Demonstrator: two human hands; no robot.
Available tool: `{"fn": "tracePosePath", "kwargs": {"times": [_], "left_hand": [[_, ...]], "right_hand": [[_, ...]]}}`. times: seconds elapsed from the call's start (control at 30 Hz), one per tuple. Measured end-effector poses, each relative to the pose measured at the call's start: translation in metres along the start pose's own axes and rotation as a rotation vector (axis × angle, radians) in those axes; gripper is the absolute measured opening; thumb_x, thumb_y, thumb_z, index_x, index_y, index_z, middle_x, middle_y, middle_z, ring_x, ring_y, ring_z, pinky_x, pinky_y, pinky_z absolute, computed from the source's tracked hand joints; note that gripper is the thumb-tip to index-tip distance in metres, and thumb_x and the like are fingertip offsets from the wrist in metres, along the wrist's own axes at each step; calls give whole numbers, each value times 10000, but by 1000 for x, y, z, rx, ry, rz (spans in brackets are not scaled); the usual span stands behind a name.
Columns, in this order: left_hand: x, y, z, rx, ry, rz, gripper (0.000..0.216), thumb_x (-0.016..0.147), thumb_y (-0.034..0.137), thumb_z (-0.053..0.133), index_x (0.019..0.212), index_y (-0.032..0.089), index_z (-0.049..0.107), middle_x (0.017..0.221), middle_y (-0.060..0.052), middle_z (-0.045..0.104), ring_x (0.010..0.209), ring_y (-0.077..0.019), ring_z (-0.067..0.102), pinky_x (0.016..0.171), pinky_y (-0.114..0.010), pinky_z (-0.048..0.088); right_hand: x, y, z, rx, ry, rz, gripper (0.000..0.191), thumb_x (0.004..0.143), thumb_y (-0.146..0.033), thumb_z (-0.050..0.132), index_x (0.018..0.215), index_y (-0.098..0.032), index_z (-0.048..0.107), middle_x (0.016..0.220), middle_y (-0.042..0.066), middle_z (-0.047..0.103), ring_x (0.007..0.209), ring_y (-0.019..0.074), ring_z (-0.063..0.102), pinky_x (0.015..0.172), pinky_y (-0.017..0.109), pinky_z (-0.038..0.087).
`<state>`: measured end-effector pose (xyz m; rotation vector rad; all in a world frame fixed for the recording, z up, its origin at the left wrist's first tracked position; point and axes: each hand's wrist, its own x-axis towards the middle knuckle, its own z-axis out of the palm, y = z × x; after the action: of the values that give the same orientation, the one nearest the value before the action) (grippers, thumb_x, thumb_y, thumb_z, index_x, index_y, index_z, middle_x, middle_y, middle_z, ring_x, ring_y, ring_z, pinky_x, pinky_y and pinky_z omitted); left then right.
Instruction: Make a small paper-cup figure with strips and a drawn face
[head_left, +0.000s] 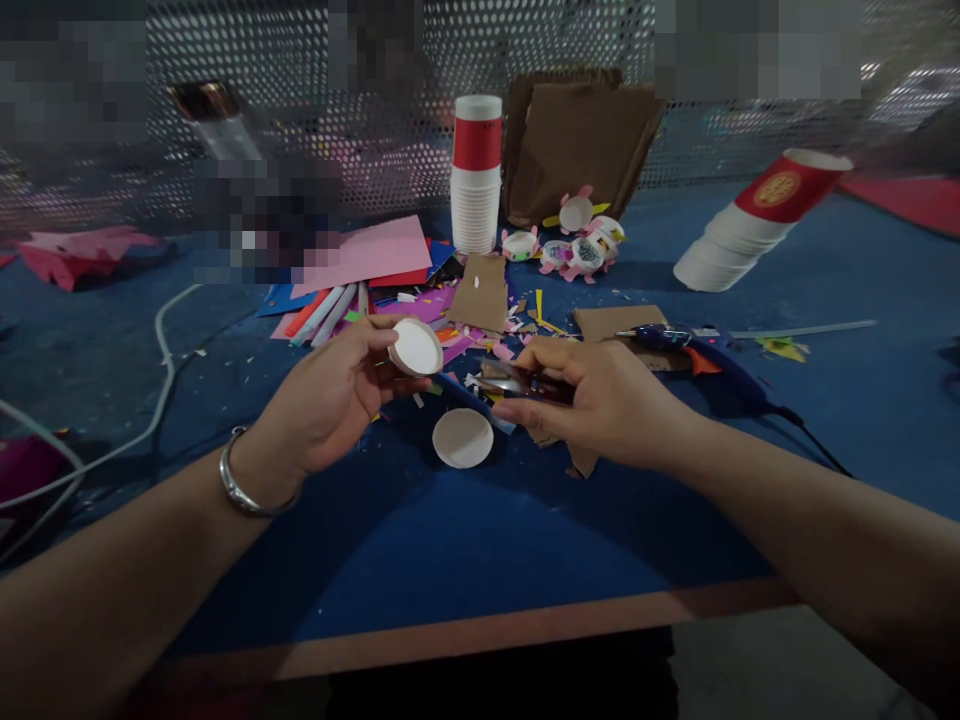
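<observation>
My left hand (330,395), with a silver bangle at the wrist, pinches the rim of a shallow white paper cup base (418,347), its hollow facing me. My right hand (611,400) grips a pair of scissors (504,380), the blades pointing left toward that cup base but apart from it. My fingers partly cover the scissors' handles. A second cut-off cup base (463,438) lies on the blue table (480,560) just below and between my hands. Paper scraps (517,320) and pieces of cardboard lie behind and under the scissors.
Two stacks of paper cups stand at the back, one upright (477,190), one leaning (757,220). Small paper animals (581,245) sit before folded cardboard (581,150). A blue glue gun (712,365) lies right, coloured paper (375,250) left. A person's blurred arm (225,130) reaches in.
</observation>
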<state>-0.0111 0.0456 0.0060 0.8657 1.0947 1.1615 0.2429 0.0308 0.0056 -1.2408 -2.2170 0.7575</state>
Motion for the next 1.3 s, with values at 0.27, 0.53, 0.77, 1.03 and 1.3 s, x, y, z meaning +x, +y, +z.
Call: {"fn": "tracePosePath", "kwargs": {"times": [0.27, 0.53, 0.77, 1.03, 1.3], "left_hand": [[-4, -1, -4, 339, -31, 96, 217, 801, 182, 721, 1017, 173, 734, 992, -58, 739, 870, -197, 680, 739, -304, 548], [3, -1, -17, 612, 51, 485, 228, 850, 192, 768, 1076, 222, 758, 1190, -49, 761, 1158, -235, 674, 1068, -353, 483], [-3, 2, -18, 840, -27, 509, 162, 911, 262, 779, 1060, 230, 834, 1040, -47, 774, 913, -221, 634, 830, -321, 435], [-11, 6, -14, 789, -32, 544, 114, 866, 206, 824, 959, 256, 867, 930, -36, 737, 861, -227, 559, 795, -317, 403], [-12, 9, -15, 911, 51, 565, 107, 919, 258, 756, 994, 236, 828, 928, -16, 769, 833, -195, 642, 772, -319, 483]], "right_hand": [[-1, -12, 13, -170, -213, 32, 220, 966, -385, 710, 862, -204, 640, 681, -16, 620, 586, 128, 507, 597, 279, 293], [0, -19, 18, -195, -189, 96, 132, 926, -291, 710, 844, -198, 662, 764, 32, 716, 638, 155, 602, 591, 294, 295], [2, -23, 22, -170, -180, 175, 160, 894, -237, 686, 751, -206, 620, 674, 4, 635, 601, 140, 527, 592, 311, 275], [3, -24, 21, -173, -210, 184, 121, 857, -197, 683, 754, -209, 619, 691, -3, 640, 611, 135, 525, 604, 306, 278], [-2, -14, 22, -13, 29, -18, 68, 831, -219, 682, 798, -187, 631, 689, -31, 594, 581, 99, 489, 582, 268, 324]]}}
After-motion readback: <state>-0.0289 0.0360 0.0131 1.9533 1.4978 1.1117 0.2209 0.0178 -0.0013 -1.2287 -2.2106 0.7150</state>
